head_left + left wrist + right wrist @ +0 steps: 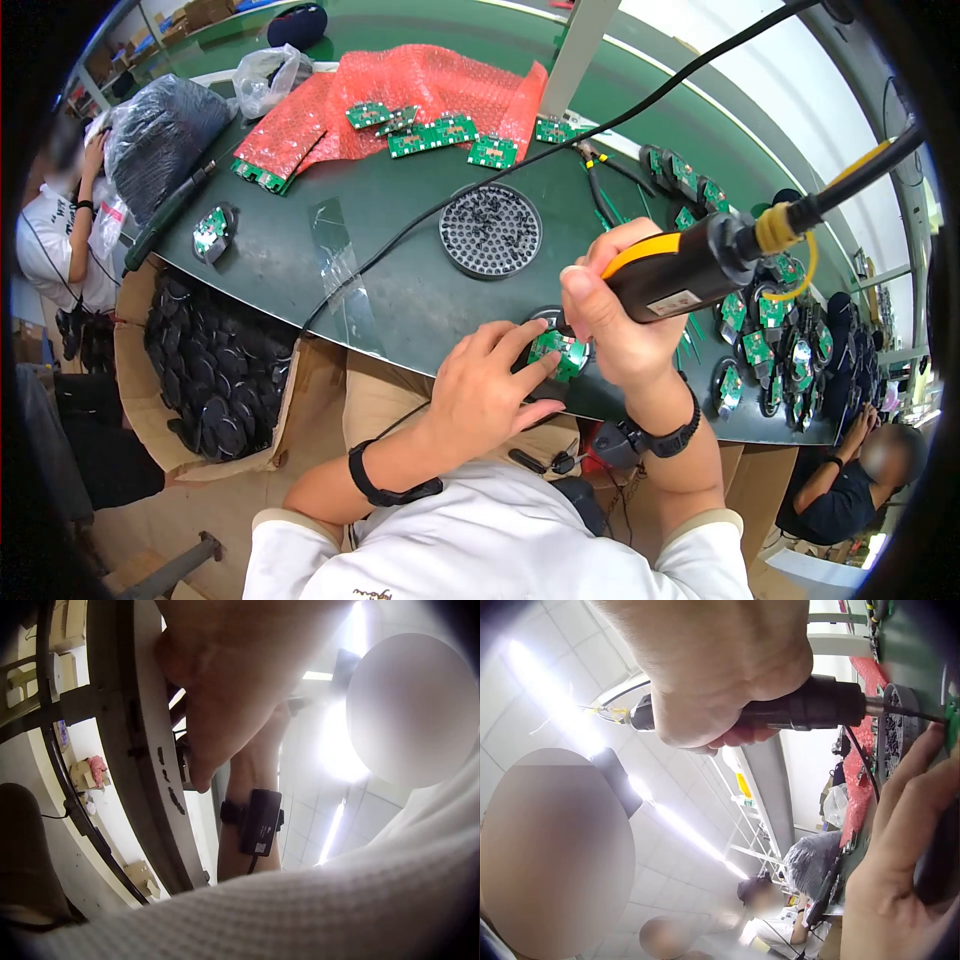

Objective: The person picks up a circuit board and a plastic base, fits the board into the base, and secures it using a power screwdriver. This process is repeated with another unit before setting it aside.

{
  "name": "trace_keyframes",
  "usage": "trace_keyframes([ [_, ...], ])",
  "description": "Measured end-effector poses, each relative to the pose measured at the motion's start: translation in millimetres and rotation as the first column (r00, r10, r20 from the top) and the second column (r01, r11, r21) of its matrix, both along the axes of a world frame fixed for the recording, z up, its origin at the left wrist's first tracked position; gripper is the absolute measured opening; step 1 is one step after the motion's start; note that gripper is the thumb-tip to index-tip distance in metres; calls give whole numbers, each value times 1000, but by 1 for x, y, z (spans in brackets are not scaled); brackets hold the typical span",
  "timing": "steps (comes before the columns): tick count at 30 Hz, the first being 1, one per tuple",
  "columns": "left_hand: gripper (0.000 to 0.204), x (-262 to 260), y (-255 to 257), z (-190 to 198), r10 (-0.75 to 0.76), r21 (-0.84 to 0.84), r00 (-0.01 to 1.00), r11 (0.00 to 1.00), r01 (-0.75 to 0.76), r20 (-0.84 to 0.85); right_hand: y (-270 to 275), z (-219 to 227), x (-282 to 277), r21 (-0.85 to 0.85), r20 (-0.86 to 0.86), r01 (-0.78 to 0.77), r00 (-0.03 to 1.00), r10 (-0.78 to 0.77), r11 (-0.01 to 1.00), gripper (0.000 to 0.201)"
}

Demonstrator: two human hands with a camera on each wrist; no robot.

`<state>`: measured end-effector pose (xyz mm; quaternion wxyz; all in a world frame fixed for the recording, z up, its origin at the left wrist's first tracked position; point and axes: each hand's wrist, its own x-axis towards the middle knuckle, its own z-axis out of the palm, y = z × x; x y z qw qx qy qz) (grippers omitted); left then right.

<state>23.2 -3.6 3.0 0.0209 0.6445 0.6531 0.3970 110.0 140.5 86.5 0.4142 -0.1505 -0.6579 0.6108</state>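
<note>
My right hand [625,310] grips a black and yellow electric screwdriver [680,270], its fingers curled round the body. In the right wrist view the thin bit [907,712] points at a green board at the right edge. My left hand [485,380] lies at the table's front edge, fingers stretched out. Its fingertips [548,362] rest on a green circuit board [572,358] in a round black housing, close by the bit. A round dish of small black screws [490,232] stands just beyond. The left wrist view shows mostly a forearm and sleeve; the work is hidden there.
Pink bubble wrap [420,90] with several boards lies at the back. Cutters [597,185] lie right of it. Many board assemblies [770,330] crowd the right side. A cardboard box [285,420] of black round parts stands left. A cable [410,235] crosses the green table.
</note>
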Motion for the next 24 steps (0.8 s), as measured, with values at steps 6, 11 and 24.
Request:
trace_keyframes([
  [6,57,-1,-4,0,-11,26,1000,1000,12,-29,-3,4,1,-26,16,-38,999,39,999,23],
  [11,57,-11,-5,9,-103,-67,992,993,98,-75,31,36,15,10,-236,-18,972,20,1000,30],
  [24,59,-17,7,0,-230,-56,969,973,225,-90,75,69,27,120,-196,172,970,-146,978,25],
])
